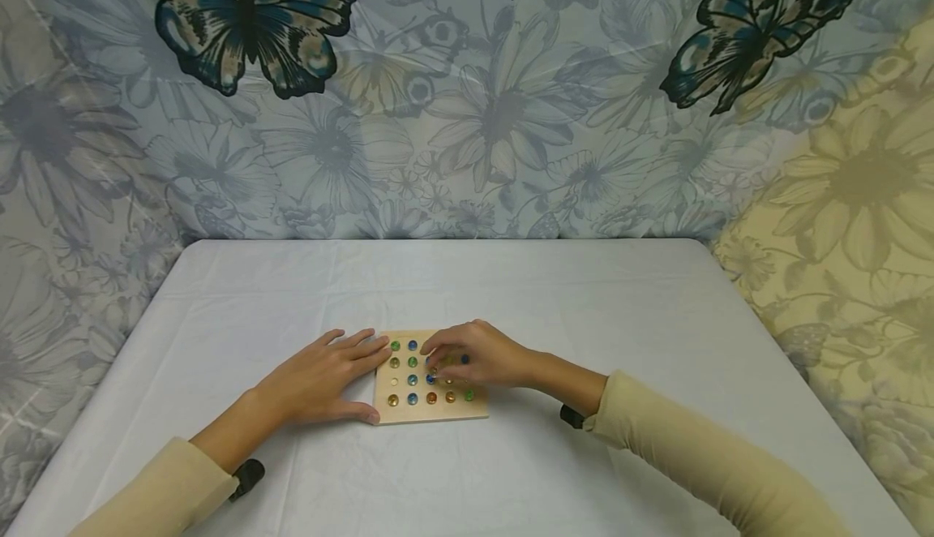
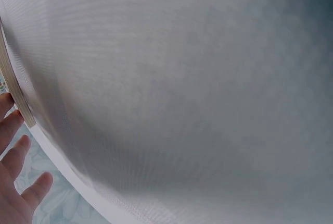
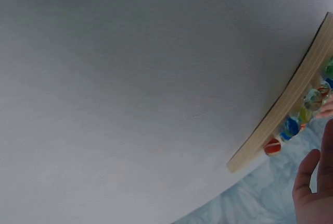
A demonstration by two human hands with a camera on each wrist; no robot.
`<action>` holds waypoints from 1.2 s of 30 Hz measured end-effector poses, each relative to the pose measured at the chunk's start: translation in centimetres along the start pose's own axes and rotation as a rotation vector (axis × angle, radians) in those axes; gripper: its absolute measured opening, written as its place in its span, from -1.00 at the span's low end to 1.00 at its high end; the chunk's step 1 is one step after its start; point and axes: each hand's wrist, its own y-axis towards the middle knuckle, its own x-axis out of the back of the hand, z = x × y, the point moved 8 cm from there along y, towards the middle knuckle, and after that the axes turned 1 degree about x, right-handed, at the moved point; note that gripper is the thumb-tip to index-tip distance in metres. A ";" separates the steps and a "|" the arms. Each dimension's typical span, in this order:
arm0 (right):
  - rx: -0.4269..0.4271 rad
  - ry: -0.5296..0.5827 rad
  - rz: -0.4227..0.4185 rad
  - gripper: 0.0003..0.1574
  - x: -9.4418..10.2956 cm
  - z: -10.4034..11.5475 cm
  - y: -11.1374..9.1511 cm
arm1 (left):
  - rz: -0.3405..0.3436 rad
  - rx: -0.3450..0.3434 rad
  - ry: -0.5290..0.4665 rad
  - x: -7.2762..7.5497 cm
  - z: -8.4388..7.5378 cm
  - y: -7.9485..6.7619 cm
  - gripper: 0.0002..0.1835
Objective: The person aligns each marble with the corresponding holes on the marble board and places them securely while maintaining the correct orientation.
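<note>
A light wooden board (image 1: 438, 418) with rows of colourful glass marbles (image 1: 412, 399) lies flat on the table. My left hand (image 1: 324, 379) rests at the board's left edge, its fingers spread and fairly straight, the thumb by the near corner. Over the board's right half, my right hand (image 1: 485, 356) has its fingers bent down, thumb and fingertips pinching what looks like a small marble (image 1: 433, 371). That hand covers part of the upper right rows. In the right wrist view, marbles such as a red one (image 3: 272, 147) stand up from the board's surface.
A white cloth (image 1: 584, 464) covers the table. Behind it and along the sides hangs a fabric with flowers and butterflies (image 1: 248, 22). Dark wrist devices sit at both sleeves, the left one (image 1: 248, 479) close to the tabletop.
</note>
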 end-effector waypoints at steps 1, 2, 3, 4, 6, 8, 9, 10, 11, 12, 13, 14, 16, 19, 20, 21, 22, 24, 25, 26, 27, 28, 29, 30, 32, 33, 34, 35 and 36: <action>0.010 0.000 -0.002 -0.57 -0.1 0.1 0.2 | -0.002 -0.002 -0.002 0.0 0.0 0.0 -0.03; 0.016 0.004 -0.001 -0.57 -0.2 0.2 0.4 | -0.004 -0.002 -0.003 0.1 0.0 0.0 -0.03; 0.021 0.007 0.000 -0.58 -0.4 0.3 0.5 | -0.004 -0.003 -0.004 0.1 0.0 0.0 -0.03; 0.026 0.004 0.003 -0.58 -0.5 0.4 0.7 | -0.005 -0.003 -0.004 0.1 0.0 0.0 -0.03; 0.032 -0.001 0.008 -0.59 -0.8 0.6 1.1 | -0.006 -0.002 -0.004 0.1 0.0 -0.1 -0.03; 0.039 0.001 0.014 -0.58 -1.1 0.9 1.5 | -0.008 -0.003 -0.006 0.1 0.0 -0.1 -0.03; 0.043 -0.004 0.017 -0.59 -1.2 1.0 1.8 | -0.009 -0.005 -0.006 0.1 0.0 -0.1 -0.03; 0.048 -0.009 0.018 -0.58 -1.4 1.1 2.0 | -0.012 -0.007 -0.007 0.1 0.0 -0.2 -0.04; 0.051 -0.007 0.020 -0.57 -1.5 1.3 2.1 | -0.014 -0.009 -0.008 0.1 0.0 -0.2 -0.04; 0.054 -0.007 0.021 -0.56 -1.7 1.4 2.3 | -0.016 -0.011 -0.009 0.1 0.0 -0.2 -0.04; 0.055 -0.006 0.024 -0.56 -1.9 1.5 2.5 | -0.018 -0.013 -0.009 0.2 0.0 -0.2 -0.05; 0.054 -0.006 0.030 -0.55 -2.1 1.7 2.6 | -0.020 -0.015 -0.012 0.2 0.0 -0.2 -0.05; 0.051 -0.017 0.040 -0.53 -2.4 2.0 2.8 | -0.024 -0.020 -0.015 0.2 -0.1 -0.2 -0.06; 0.047 -0.058 0.056 -0.52 -2.8 2.3 3.0 | -0.027 -0.025 -0.023 0.3 -0.2 -0.3 -0.07; 0.046 -0.080 0.058 -0.51 -2.9 2.4 3.1 | -0.029 -0.027 -0.026 0.3 -0.3 -0.3 -0.07; 0.045 -0.099 0.056 -0.50 -2.9 2.4 3.1 | -0.029 -0.027 -0.026 0.3 -0.3 -0.3 -0.07; 0.046 -0.117 0.055 -0.50 -3.0 2.4 3.2 | -0.031 -0.027 -0.028 0.3 -0.4 -0.2 -0.07; 0.044 -0.144 0.049 -0.50 -3.0 2.4 3.2 | -0.032 -0.025 -0.031 0.4 -0.4 -0.2 -0.06; 0.043 -0.155 0.048 -0.50 -3.0 2.3 3.3 | -0.032 -0.023 -0.032 0.3 -0.4 -0.2 -0.05; 0.043 -0.166 0.048 -0.50 -3.0 2.2 3.3 | -0.032 -0.022 -0.032 0.3 -0.4 -0.2 -0.05; 0.043 -0.174 0.049 -0.51 -3.1 2.2 3.3 | -0.032 -0.020 -0.032 0.3 -0.4 -0.2 -0.04; 0.043 -0.185 0.050 -0.51 -3.1 2.0 3.3 | -0.030 -0.020 -0.032 0.3 -0.4 -0.2 -0.04; 0.041 -0.192 0.051 -0.52 -3.1 1.9 3.3 | -0.029 -0.020 -0.032 0.3 -0.5 -0.1 -0.04; 0.041 -0.200 0.052 -0.52 -3.2 1.8 3.3 | -0.027 -0.021 -0.032 0.2 -0.5 -0.1 -0.04; 0.041 -0.212 0.053 -0.52 -3.3 1.7 3.3 | -0.026 -0.022 -0.032 0.2 -0.5 -0.1 -0.04; 0.039 -0.218 0.053 -0.52 -3.3 1.6 3.3 | -0.025 -0.023 -0.032 0.2 -0.6 -0.1 -0.04; 0.037 -0.226 0.052 -0.52 -3.3 1.6 3.3 | -0.026 -0.024 -0.032 0.2 -0.6 0.0 -0.04; 0.036 -0.232 0.052 -0.52 -3.3 1.6 3.3 | -0.027 -0.025 -0.031 0.2 -0.6 0.0 -0.04; 0.035 -0.238 0.053 -0.53 -3.3 1.5 3.3 | -0.028 -0.025 -0.030 0.2 -0.6 0.0 -0.04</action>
